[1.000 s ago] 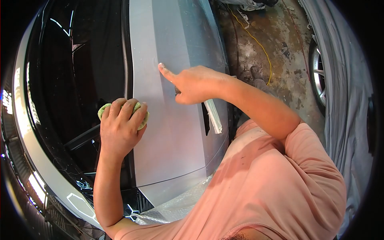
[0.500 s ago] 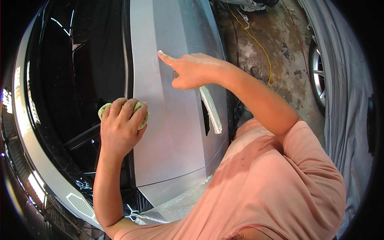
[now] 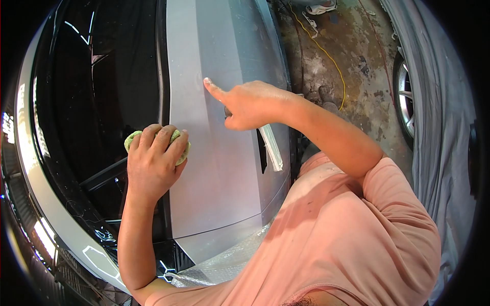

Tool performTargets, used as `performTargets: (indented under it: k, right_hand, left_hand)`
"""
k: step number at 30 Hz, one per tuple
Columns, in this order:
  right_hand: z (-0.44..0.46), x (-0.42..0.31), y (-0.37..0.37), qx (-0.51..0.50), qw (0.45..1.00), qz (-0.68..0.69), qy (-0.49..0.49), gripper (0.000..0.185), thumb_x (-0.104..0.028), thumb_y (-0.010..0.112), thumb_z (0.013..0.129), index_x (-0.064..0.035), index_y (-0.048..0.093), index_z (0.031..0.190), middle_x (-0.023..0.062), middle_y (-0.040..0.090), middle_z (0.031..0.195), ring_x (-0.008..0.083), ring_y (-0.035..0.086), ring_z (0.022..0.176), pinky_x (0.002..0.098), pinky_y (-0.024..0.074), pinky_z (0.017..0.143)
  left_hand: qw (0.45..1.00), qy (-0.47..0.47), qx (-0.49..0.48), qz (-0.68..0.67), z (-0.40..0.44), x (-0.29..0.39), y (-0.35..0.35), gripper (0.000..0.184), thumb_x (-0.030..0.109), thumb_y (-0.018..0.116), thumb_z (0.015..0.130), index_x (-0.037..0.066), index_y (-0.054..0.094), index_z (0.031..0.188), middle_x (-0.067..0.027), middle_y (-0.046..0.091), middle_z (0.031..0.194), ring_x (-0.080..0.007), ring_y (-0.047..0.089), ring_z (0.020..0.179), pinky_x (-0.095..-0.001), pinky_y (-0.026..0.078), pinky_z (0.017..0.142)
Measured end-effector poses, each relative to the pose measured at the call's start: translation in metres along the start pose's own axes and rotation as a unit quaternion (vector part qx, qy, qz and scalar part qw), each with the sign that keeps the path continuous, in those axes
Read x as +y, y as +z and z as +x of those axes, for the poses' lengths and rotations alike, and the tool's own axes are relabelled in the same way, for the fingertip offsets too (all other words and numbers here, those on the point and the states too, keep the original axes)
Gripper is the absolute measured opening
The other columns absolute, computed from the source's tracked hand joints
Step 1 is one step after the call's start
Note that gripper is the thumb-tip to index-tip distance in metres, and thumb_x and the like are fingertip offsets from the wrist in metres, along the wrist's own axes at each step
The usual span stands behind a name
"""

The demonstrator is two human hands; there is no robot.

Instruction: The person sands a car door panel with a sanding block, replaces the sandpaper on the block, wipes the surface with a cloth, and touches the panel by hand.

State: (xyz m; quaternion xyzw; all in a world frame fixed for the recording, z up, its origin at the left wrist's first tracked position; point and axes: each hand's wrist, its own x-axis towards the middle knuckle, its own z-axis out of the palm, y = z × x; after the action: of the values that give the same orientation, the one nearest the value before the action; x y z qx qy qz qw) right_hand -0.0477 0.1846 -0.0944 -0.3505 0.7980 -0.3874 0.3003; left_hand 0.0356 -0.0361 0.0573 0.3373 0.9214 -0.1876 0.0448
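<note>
A car door panel (image 3: 219, 168) in dull grey lies in front of me, below a dark side window (image 3: 112, 66). My left hand (image 3: 153, 163) is closed over a pale green cloth (image 3: 133, 138), pressing it at the window's lower edge. Above the panel, my right hand (image 3: 252, 104) has its index finger stretched out, the whitish fingertip at a crease line. Its other fingers are curled, and a small dark grey edge (image 3: 227, 111) shows by the thumb; what it is I cannot make out. Whitish tape (image 3: 271, 148) covers the door handle beside a dark opening (image 3: 263, 153).
Clear plastic sheeting (image 3: 219, 260) hangs below the panel at the bottom. Across the stained concrete floor (image 3: 362, 66) runs a yellow cord (image 3: 332, 56). To the right stands another vehicle under a grey cover (image 3: 434, 127), with its wheel (image 3: 405, 97) exposed.
My right hand has moved down along the panel's crease, toward me, with the index finger still extended. My left hand and the cloth have stayed in place.
</note>
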Motion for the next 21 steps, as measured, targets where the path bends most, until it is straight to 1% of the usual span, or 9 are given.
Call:
performTargets:
  k: [3, 9, 12, 15, 18, 21]
  right_hand:
    - [-0.006, -0.006, -0.001, -0.026, 1.0, -0.009, 0.011, 0.098, -0.015, 0.06, 0.088, 0.0007, 0.013, 0.173, 0.0162, 0.074, 0.081, 0.0384, 0.07, 0.071, 0.0488, 0.0566, 0.069]
    - [-0.014, -0.004, 0.009, -0.032, 0.999, -0.008, -0.012, 0.097, -0.016, 0.06, 0.088, -0.0001, 0.014, 0.173, 0.0158, 0.075, 0.083, 0.0379, 0.071, 0.073, 0.0485, 0.0575, 0.071]
    - [-0.008, 0.006, 0.006, 0.049, 0.998, 0.019, -0.017, 0.098, -0.017, 0.059, 0.088, -0.0008, 0.015, 0.173, 0.0156, 0.074, 0.081, 0.0375, 0.07, 0.072, 0.0478, 0.0567, 0.07]
    - [0.007, 0.009, -0.01, 0.063, 0.998, 0.023, 0.008, 0.098, -0.017, 0.059, 0.086, -0.001, 0.016, 0.173, 0.0151, 0.073, 0.08, 0.0368, 0.069, 0.071, 0.0472, 0.0556, 0.069]
    - [0.014, 0.005, -0.023, 0.029, 0.999, 0.021, 0.034, 0.098, -0.017, 0.058, 0.085, -0.0011, 0.017, 0.173, 0.0147, 0.072, 0.078, 0.036, 0.069, 0.069, 0.047, 0.0548, 0.069]
    - [0.015, 0.006, -0.02, 0.03, 0.999, 0.019, 0.017, 0.098, -0.017, 0.058, 0.086, -0.0013, 0.017, 0.173, 0.0144, 0.072, 0.078, 0.036, 0.068, 0.068, 0.0474, 0.0549, 0.068]
  left_hand:
    - [1.0, 0.0, 0.0, 0.0, 0.0, 0.0, 0.001, 0.046, 0.01, 0.085, 0.073, 0.016, 0.075, 0.118, -0.0039, 0.072, 0.118, -0.0297, 0.067, 0.116, -0.0473, 0.056, 0.095]
    - [1.0, -0.001, 0.001, 0.0, -0.001, 0.0, 0.001, 0.046, 0.011, 0.086, 0.074, 0.016, 0.075, 0.118, -0.0038, 0.073, 0.118, -0.0295, 0.067, 0.116, -0.047, 0.056, 0.096]
    - [1.0, 0.0, 0.006, -0.005, -0.002, 0.0, 0.001, 0.047, 0.011, 0.086, 0.073, 0.016, 0.075, 0.118, -0.0037, 0.073, 0.118, -0.0294, 0.067, 0.116, -0.0469, 0.056, 0.096]
    - [1.0, 0.002, 0.006, -0.005, -0.001, 0.0, 0.001, 0.046, 0.01, 0.086, 0.073, 0.016, 0.075, 0.118, -0.0038, 0.072, 0.118, -0.0293, 0.067, 0.116, -0.0469, 0.056, 0.096]
    - [1.0, 0.003, 0.004, -0.003, -0.001, 0.0, 0.002, 0.047, 0.01, 0.086, 0.073, 0.016, 0.074, 0.117, -0.0038, 0.072, 0.118, -0.0293, 0.067, 0.116, -0.0469, 0.056, 0.096]
    - [1.0, 0.002, -0.001, -0.006, -0.001, 0.0, 0.001, 0.047, 0.01, 0.086, 0.072, 0.016, 0.074, 0.117, -0.0037, 0.072, 0.118, -0.0293, 0.067, 0.115, -0.0469, 0.056, 0.096]
